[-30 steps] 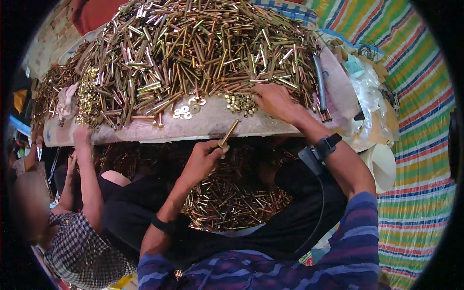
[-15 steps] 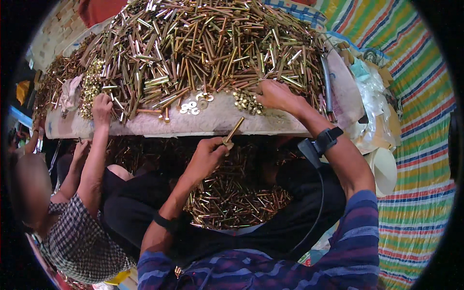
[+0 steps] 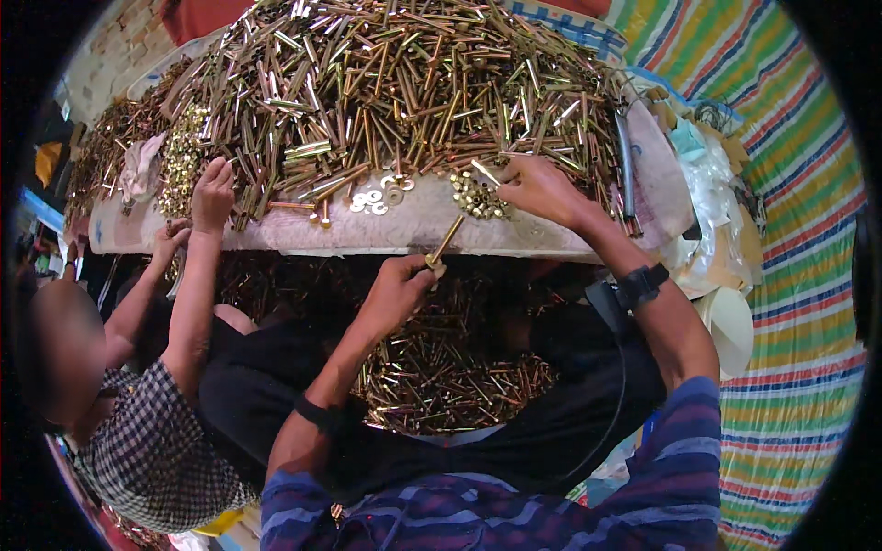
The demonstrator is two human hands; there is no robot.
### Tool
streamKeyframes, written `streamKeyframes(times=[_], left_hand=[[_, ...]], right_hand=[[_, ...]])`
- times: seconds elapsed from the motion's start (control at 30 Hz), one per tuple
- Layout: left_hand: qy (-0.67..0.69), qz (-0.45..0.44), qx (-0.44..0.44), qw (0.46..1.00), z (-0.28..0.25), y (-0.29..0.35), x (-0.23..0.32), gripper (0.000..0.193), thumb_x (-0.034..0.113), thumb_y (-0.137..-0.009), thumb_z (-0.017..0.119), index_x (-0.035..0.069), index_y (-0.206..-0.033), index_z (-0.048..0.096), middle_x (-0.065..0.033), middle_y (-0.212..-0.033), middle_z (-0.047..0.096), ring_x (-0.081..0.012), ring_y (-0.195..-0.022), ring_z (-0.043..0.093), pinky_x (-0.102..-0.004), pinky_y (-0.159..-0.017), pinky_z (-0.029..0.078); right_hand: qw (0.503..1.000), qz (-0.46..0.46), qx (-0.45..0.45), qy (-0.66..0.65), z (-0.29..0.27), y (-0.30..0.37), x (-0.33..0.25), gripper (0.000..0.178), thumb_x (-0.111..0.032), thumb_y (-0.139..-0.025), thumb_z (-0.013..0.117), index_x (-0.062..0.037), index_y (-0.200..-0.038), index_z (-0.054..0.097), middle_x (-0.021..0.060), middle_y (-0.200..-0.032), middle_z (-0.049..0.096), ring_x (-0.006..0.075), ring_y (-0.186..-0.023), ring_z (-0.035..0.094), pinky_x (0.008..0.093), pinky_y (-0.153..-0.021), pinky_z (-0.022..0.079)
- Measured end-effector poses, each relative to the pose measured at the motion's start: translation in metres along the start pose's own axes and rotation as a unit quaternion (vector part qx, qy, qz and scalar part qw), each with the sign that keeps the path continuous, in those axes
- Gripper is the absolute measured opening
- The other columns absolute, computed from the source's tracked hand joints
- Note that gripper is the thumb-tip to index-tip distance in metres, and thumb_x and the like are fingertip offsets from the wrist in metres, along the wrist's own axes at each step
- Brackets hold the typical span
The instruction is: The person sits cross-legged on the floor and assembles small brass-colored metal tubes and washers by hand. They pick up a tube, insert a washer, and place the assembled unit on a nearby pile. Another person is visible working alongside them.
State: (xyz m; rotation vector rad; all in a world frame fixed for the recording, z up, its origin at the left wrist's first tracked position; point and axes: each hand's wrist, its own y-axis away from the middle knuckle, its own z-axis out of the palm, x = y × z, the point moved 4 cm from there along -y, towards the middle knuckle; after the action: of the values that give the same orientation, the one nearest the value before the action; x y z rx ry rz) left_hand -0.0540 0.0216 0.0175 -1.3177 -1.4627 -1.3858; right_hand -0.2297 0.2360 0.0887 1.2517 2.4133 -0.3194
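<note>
My left hand (image 3: 395, 296) is closed on a gold-coloured bolt (image 3: 447, 239), its shank slanting up to the right just past the table's near edge. A pale, washer-like piece shows at the bolt's lower end by the fingers. My right hand (image 3: 544, 191) is over the tabletop, fingertips pinched on a short shiny metal sleeve (image 3: 485, 173). Beside those fingertips lies a small heap of brass-coloured nuts (image 3: 478, 196). Several flat washers (image 3: 370, 202) are spread left of the nuts. Behind them rises a large pile of metal sleeves and bolts (image 3: 395, 83).
A co-worker's raised hand (image 3: 213, 195) is at the left, near another heap of nuts (image 3: 180, 165) and a crumpled cloth (image 3: 141, 169). A grey rod (image 3: 627, 165) lies at the right of the cloth-covered table (image 3: 312, 237). More metal pieces (image 3: 450, 381) lie below, between my legs.
My right hand has drawn slightly right from the pile, and a shiny sleeve now shows at its fingertips. My left hand still holds the bolt. The co-worker's hands have risen.
</note>
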Motion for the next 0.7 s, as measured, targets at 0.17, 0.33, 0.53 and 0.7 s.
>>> streamKeyframes(times=[0.17, 0.33, 0.53, 0.7], left_hand=[[0.009, -0.006, -0.02, 1.0, 0.002, -0.004, -0.003, 0.025, 0.026, -0.1, 0.064, 0.003, -0.094, 0.069, 0.0066, -0.063, 0.05, -0.0049, -0.052, 0.043, -0.0255, -0.047, 0.033], [0.011, 0.003, -0.027, 1.0, 0.007, -0.008, -0.005, 0.023, 0.023, -0.101, 0.063, 0.002, -0.094, 0.07, 0.0068, -0.064, 0.051, -0.0043, -0.052, 0.043, -0.0252, -0.047, 0.033], [0.033, -0.028, -0.032, 0.999, 0.009, -0.007, -0.006, 0.022, 0.022, -0.101, 0.063, 0.002, -0.099, 0.071, 0.0065, -0.065, 0.054, -0.004, -0.052, 0.044, -0.0244, -0.047, 0.033], [0.044, -0.036, -0.061, 0.997, 0.009, -0.004, -0.004, 0.02, 0.022, -0.1, 0.063, 0.003, -0.104, 0.071, 0.0048, -0.067, 0.055, -0.0048, -0.051, 0.044, -0.0245, -0.045, 0.033]], right_hand=[[0.967, 0.076, -0.03, -0.24, 0.002, 0.023, -0.016, 0.033, -0.025, -0.088, 0.068, 0.0058, -0.1, 0.068, 0.0129, -0.081, 0.07, 0.0201, -0.068, 0.069, 0.0343, -0.061, 0.054], [0.913, 0.051, -0.052, -0.401, 0.002, 0.035, -0.04, 0.023, -0.018, -0.096, 0.062, 0.0024, -0.107, 0.066, 0.01, -0.086, 0.071, 0.0154, -0.069, 0.069, 0.0286, -0.058, 0.054], [0.91, 0.036, -0.083, -0.406, 0.009, 0.039, -0.047, 0.021, -0.017, -0.096, 0.063, 0.0022, -0.107, 0.064, 0.0105, -0.088, 0.072, 0.0168, -0.074, 0.071, 0.0289, -0.058, 0.055], [0.924, 0.041, -0.083, -0.37, 0.012, 0.039, -0.043, 0.023, -0.019, -0.095, 0.066, 0.0027, -0.103, 0.068, 0.0096, -0.086, 0.072, 0.0149, -0.072, 0.07, 0.0282, -0.059, 0.055]])
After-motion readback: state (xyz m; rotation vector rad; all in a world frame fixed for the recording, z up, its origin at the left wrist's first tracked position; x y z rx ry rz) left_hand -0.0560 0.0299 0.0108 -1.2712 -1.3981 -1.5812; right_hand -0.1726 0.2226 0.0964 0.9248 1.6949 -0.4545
